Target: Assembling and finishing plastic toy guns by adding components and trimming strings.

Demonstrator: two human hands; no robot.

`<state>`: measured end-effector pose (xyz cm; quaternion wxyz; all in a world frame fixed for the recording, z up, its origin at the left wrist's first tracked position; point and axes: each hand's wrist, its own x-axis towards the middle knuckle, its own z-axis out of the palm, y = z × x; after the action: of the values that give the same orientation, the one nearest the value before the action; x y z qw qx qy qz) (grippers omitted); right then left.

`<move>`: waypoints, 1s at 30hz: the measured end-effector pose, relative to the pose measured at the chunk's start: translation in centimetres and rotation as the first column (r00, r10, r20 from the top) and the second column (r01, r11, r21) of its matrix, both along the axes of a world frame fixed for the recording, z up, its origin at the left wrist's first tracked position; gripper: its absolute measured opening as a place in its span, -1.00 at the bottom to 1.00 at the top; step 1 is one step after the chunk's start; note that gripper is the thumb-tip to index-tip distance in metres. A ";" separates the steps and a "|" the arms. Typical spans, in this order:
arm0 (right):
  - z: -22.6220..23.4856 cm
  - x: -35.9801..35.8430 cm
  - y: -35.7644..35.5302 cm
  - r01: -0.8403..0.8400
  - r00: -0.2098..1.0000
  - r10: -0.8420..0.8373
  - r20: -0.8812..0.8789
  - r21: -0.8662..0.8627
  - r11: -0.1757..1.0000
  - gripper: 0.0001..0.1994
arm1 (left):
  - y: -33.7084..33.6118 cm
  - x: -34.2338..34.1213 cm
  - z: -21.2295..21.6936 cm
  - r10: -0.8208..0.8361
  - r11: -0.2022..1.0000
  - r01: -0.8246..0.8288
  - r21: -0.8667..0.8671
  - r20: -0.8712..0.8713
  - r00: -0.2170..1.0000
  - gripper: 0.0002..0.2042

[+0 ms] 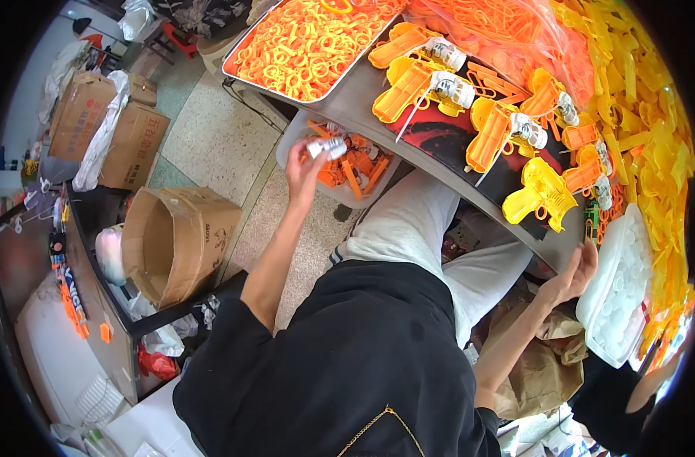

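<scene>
Raised over the bin of orange parts, my left hand [303, 177] pinches a small white-and-grey toy part [330, 147] between thumb and fingers. It resembles the white units [452, 90] lying in the toy gun shells on the table. My right hand [573, 277] is beside the table's front edge, fingers loosely extended and nothing visible in them. Just beyond its fingertips is a small green piece [592, 221]. A yellow toy gun shell [539, 192] without a white unit lies nearest the edge, left of that hand. Several orange-and-yellow shells [490, 137] with white units are lined up behind it.
A metal tray [227, 67] of orange rings stands on the table [439, 169]. Yellow parts [652, 152] pile up at right, beside a white tray [614, 289]. Below my left hand is a plastic bin [288, 145]. An open cardboard box [181, 240] stands at left; another person's arm [656, 381] shows lower right.
</scene>
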<state>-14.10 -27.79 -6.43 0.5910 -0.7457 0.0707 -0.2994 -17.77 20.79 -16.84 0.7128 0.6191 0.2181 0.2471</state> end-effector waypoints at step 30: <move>6.6 -4.0 11.6 -0.537 0.723 0.650 -0.233 0.403 0.741 -0.79 | -16.5 2.6 19.9 -0.973 0.046 0.196 0.980 -0.001 0.232 -0.68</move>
<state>-18.12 -16.21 0.12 0.7409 -0.6681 -0.0228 0.0648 -15.15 4.28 3.08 0.3305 0.7381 -0.5665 0.1583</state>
